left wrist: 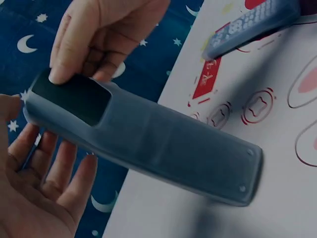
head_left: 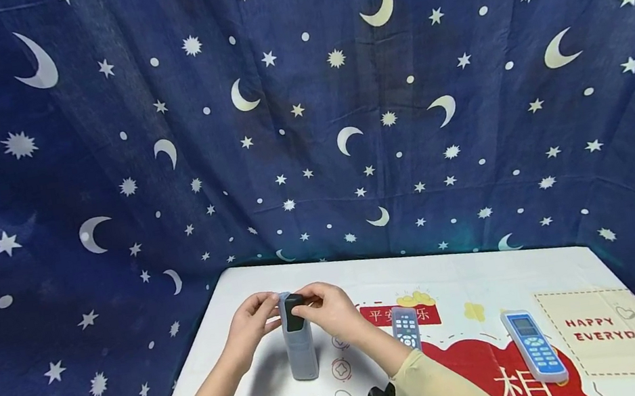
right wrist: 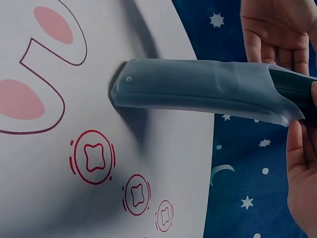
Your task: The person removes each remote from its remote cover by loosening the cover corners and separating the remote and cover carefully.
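Observation:
A dark remote control [head_left: 294, 312] stands upright on the table, inside a translucent, bluish remote cover [head_left: 302, 357]. Its black top end shows through the cover's opening, also in the left wrist view. On the left, my left hand [head_left: 252, 324] holds the upper edge of the cover [left wrist: 163, 139] between thumb and fingers. From the right, my right hand [head_left: 329, 307] pinches the bare black end of the remote. In the right wrist view the cover [right wrist: 188, 87] slants from the tabletop up to both hands. The remote's lower part is hidden in the cover.
A remote in a clear cover [head_left: 406, 327] lies right of the hands, partly behind the right forearm. Farther right lies a blue-and-white remote [head_left: 535, 347]. The white table [head_left: 261, 276] carries printed pictures, and a starry blue curtain [head_left: 306, 124] hangs behind it.

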`<control>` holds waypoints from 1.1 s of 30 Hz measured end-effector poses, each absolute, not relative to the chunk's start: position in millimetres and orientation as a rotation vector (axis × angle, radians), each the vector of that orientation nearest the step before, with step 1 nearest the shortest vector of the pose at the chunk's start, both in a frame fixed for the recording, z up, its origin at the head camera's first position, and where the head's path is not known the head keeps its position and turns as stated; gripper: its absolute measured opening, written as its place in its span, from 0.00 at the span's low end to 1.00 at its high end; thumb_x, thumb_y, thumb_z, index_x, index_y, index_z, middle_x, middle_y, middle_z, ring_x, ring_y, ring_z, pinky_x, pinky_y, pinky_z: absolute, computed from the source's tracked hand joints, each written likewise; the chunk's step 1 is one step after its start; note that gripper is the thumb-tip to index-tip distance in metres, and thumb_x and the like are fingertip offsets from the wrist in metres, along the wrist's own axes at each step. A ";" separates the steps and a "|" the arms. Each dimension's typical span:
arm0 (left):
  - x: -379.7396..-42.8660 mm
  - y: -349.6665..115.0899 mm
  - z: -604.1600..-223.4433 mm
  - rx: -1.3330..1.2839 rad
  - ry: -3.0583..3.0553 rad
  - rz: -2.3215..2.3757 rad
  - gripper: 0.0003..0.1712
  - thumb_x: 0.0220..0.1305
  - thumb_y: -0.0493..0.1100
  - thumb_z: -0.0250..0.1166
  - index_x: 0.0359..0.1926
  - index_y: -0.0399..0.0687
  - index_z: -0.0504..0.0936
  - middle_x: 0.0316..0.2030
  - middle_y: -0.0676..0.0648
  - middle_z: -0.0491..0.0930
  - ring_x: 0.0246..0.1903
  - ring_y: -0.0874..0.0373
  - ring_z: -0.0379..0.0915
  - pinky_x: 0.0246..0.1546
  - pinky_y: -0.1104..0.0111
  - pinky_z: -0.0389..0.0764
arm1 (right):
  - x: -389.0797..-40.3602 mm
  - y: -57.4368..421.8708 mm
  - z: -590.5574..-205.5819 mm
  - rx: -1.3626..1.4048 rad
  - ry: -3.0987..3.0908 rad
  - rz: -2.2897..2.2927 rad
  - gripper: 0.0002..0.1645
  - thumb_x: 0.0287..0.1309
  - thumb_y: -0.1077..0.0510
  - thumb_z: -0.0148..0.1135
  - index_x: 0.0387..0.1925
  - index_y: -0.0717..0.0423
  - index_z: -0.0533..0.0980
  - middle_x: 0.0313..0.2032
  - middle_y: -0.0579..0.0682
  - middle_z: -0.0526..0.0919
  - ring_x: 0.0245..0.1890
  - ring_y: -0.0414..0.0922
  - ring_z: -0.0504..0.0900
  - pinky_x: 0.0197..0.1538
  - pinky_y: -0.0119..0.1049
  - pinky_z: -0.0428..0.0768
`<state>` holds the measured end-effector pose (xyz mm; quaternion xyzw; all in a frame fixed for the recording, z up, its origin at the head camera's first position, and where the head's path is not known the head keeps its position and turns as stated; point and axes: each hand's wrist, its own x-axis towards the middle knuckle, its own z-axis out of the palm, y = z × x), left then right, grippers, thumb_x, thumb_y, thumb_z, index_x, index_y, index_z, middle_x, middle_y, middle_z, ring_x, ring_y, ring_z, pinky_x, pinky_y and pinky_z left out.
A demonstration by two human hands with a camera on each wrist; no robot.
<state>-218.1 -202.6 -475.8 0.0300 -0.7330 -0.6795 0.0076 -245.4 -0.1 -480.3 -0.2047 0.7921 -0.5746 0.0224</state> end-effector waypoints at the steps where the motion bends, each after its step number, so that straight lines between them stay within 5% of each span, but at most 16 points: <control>1: -219.4 -201.1 -473.9 0.105 -2.302 -2.110 0.30 0.71 0.57 0.66 0.58 0.35 0.78 0.51 0.42 0.80 0.49 0.50 0.81 0.52 0.56 0.83 | -245.6 0.3 -480.2 -0.633 2.456 -1.779 0.17 0.61 0.52 0.74 0.50 0.51 0.84 0.40 0.42 0.84 0.37 0.42 0.80 0.42 0.33 0.83; 13: -229.2 -196.8 -466.6 0.167 -2.328 -2.120 0.18 0.75 0.51 0.63 0.46 0.38 0.80 0.44 0.44 0.80 0.44 0.53 0.81 0.48 0.57 0.85 | -248.3 2.2 -479.5 -0.614 2.444 -1.802 0.17 0.61 0.53 0.74 0.50 0.52 0.84 0.41 0.42 0.84 0.38 0.41 0.81 0.42 0.33 0.83; 23: -232.4 -193.0 -471.5 0.201 -2.278 -2.155 0.17 0.75 0.50 0.62 0.44 0.39 0.80 0.40 0.46 0.81 0.41 0.54 0.81 0.48 0.58 0.85 | -246.0 2.5 -481.7 -0.599 2.433 -1.823 0.17 0.62 0.52 0.74 0.51 0.51 0.84 0.42 0.42 0.84 0.39 0.42 0.81 0.44 0.33 0.84; 33: -234.6 -194.6 -491.4 0.412 -2.231 -2.206 0.16 0.74 0.47 0.63 0.46 0.37 0.81 0.35 0.48 0.81 0.36 0.57 0.78 0.37 0.67 0.82 | -240.1 -1.1 -486.2 -0.620 2.433 -1.810 0.16 0.61 0.52 0.74 0.50 0.52 0.84 0.42 0.43 0.83 0.38 0.41 0.81 0.43 0.31 0.83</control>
